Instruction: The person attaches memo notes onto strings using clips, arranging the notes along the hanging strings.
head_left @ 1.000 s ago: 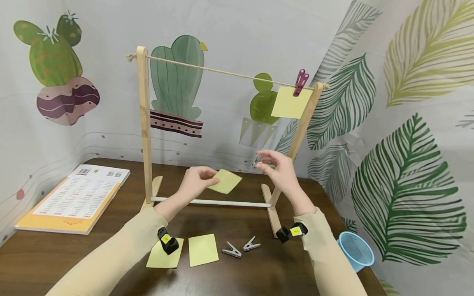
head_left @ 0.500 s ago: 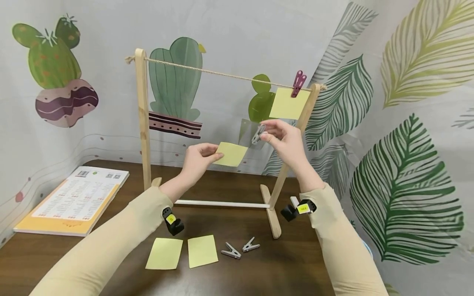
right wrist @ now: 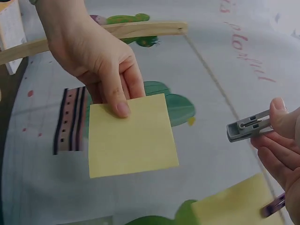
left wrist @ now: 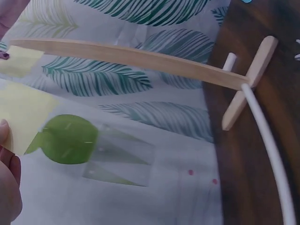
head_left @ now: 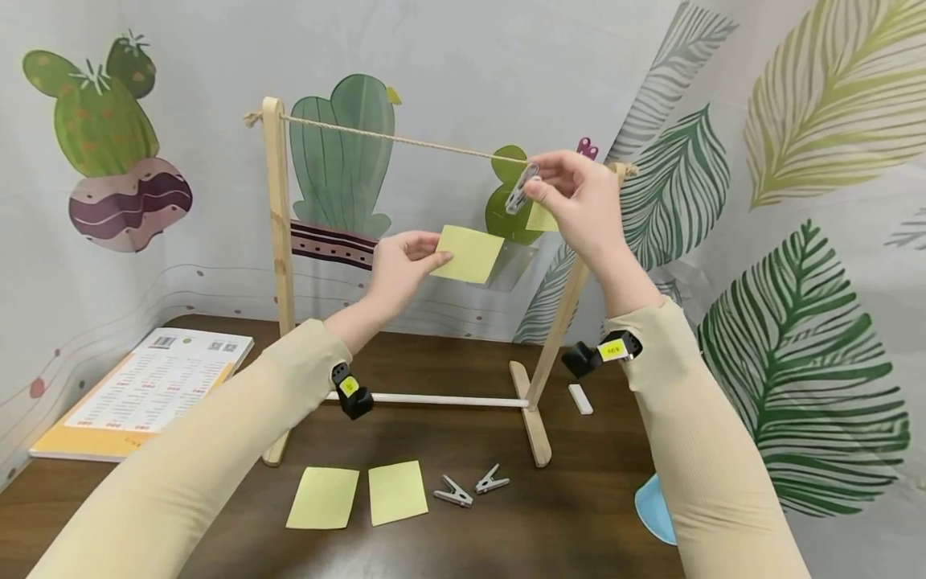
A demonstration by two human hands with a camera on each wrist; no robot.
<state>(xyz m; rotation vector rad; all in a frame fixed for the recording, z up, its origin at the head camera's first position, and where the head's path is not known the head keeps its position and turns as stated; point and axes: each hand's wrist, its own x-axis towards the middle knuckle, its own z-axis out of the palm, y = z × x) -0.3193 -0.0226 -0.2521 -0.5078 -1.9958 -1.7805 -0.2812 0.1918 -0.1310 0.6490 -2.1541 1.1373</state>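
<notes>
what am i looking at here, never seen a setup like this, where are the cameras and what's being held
There is no robot: a person is working with two bare hands. The largest picture comes from a camera on the person's head, looking forward and down. The other two come from small cameras worn on the wrists.

The left hand holds a yellow note by one edge; the right hand pinches a grey clothespin. Near them stands a wooden frame with a rope across its top, where a purple clothespin holds a hanging note.

On the brown table lie two loose notes, two spare clothespins, a printed booklet and a small white block. Part of a blue container shows toward the right.
</notes>
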